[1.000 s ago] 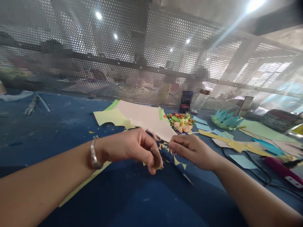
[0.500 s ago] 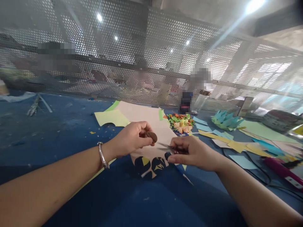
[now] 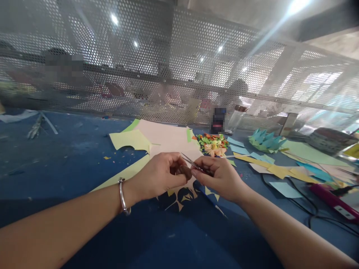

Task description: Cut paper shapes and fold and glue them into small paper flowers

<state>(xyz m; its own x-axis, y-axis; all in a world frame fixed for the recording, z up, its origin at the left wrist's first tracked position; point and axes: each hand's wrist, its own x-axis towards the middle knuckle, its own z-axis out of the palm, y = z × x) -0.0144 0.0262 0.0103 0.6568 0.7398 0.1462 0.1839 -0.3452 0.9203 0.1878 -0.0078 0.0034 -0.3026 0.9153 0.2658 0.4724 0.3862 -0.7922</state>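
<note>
My left hand (image 3: pixel 165 175) is closed, its thumb and fingers pinching a small, thin brown disc (image 3: pixel 183 170) that the fingertips partly hide. My right hand (image 3: pixel 217 177) closes around slim pointed metal scissors (image 3: pixel 193 163), their handles mostly covered by the fingers. The narrow blades point up and left, close beside the disc; whether they touch it I cannot tell. Under both hands lies a pale pink paper sheet (image 3: pixel 165 134). Cut paper scraps (image 3: pixel 181 203) with curved edges lie below the hands. A blue pen-like tool (image 3: pixel 213 201) rests below my right hand.
Yellow paper (image 3: pixel 129 140) lies left of the pink sheet. Behind my right hand is a pile of small coloured paper pieces (image 3: pixel 214 144). Further right are blue paper strips (image 3: pixel 238 149), a spiky turquoise paper form (image 3: pixel 265 140), a magenta power strip (image 3: pixel 333 201) and black cables. Perforated metal panels (image 3: pixel 140 74) stand behind.
My hands have come together: the right has moved left, bringing the scissors up to the brown disc. The disc is now more hidden by my left fingers. The view has shifted slightly.
</note>
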